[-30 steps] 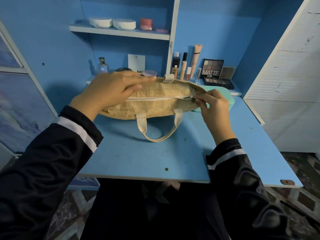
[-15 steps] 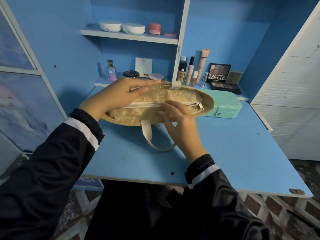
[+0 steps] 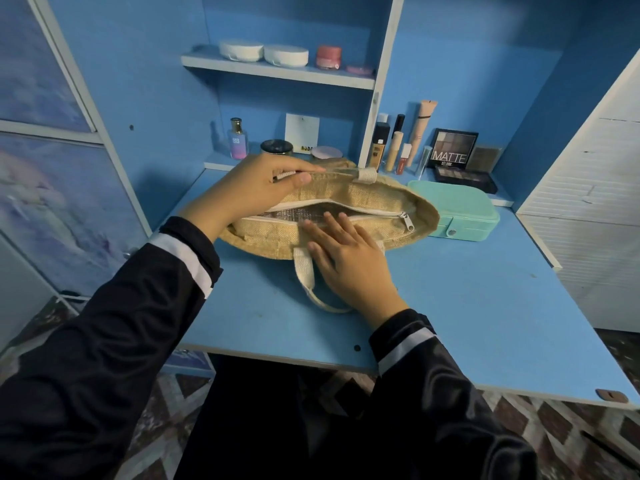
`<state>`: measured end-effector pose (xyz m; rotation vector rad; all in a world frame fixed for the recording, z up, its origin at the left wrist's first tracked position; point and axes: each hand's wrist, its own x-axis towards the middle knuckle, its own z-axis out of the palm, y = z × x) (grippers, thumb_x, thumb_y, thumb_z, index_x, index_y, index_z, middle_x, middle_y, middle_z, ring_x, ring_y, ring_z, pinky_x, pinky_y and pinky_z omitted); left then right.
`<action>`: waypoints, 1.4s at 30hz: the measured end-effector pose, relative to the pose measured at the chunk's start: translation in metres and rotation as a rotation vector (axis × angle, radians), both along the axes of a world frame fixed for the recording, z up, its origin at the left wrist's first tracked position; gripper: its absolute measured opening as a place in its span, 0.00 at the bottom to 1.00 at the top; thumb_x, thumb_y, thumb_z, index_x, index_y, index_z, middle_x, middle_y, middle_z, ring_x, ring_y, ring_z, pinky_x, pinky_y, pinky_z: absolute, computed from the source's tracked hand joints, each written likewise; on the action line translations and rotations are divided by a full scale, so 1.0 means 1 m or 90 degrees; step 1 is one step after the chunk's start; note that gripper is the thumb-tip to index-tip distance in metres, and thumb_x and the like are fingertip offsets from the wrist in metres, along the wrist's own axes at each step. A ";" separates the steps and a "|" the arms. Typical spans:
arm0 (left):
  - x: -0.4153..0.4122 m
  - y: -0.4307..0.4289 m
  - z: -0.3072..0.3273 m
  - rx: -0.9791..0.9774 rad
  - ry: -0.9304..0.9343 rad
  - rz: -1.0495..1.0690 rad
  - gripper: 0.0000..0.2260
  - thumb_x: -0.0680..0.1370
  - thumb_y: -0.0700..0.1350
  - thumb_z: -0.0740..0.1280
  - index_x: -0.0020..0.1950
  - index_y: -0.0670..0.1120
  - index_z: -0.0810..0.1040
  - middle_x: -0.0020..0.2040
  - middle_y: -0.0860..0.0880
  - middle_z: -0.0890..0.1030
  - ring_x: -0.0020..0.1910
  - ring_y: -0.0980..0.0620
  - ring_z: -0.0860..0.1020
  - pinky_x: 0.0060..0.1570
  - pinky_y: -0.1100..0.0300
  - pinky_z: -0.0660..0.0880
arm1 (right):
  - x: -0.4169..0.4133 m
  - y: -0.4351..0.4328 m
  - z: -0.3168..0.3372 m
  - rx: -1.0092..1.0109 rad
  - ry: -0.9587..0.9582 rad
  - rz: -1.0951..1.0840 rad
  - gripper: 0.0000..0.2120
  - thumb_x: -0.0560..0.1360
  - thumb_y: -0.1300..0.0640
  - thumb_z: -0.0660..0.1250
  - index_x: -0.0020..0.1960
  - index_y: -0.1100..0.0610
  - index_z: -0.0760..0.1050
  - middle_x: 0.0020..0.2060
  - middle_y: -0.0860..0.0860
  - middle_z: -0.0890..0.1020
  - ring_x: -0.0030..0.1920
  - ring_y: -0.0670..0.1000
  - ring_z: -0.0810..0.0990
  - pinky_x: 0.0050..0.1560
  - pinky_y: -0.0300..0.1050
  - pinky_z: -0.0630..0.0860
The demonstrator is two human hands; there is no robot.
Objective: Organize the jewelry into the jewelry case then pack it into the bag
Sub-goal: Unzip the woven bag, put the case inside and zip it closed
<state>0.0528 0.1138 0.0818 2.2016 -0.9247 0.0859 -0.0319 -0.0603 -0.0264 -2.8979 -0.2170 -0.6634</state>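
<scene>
A jute bag point(image 3: 346, 199) lies on its side across the back half of the blue desk point(image 3: 467, 306), its mouth turned up toward the camera. The white zipper is drawn open, with the metal pull point(image 3: 409, 224) at the bag's right end, and silver lining point(image 3: 294, 213) shows through the gap.

The left hand point(image 3: 249, 192) reaches over from the left edge of the desk. Its fingers and thumb are curled around the bag's far rim and grip it. The far webbing handle point(image 3: 367, 174) seems to run into that pinch, though the blur there makes it hard to be sure.

The right hand point(image 3: 346, 261) lies flat on the near face of the bag, fingers straight and slightly spread, holding nothing. Its fingertips reach the near lip of the zipper opening. The near handle point(image 3: 304, 271) loops out from under this hand toward the front edge of the desk.

The mint-green jewelry case point(image 3: 464, 206) sits closed, its snap tab fastened, near the back right corner of the desk. It is outside the bag, just behind the bag's right end. Whether the two touch cannot be told.

Along the back ledge stand a perfume bottle point(image 3: 237, 140), several makeup tubes point(image 3: 398, 147) and an eyeshadow palette point(image 3: 452, 148) marked MATTE. The upper shelf carries two white compacts point(image 3: 263, 51) and a pink jar point(image 3: 328, 57).
</scene>
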 end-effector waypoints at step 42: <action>0.011 -0.012 0.025 -0.090 -0.074 0.074 0.10 0.82 0.50 0.64 0.60 0.57 0.82 0.40 0.59 0.83 0.28 0.56 0.76 0.33 0.66 0.72 | 0.082 0.003 0.023 -0.013 0.339 -0.052 0.33 0.73 0.25 0.41 0.75 0.32 0.42 0.79 0.48 0.45 0.78 0.60 0.41 0.75 0.62 0.36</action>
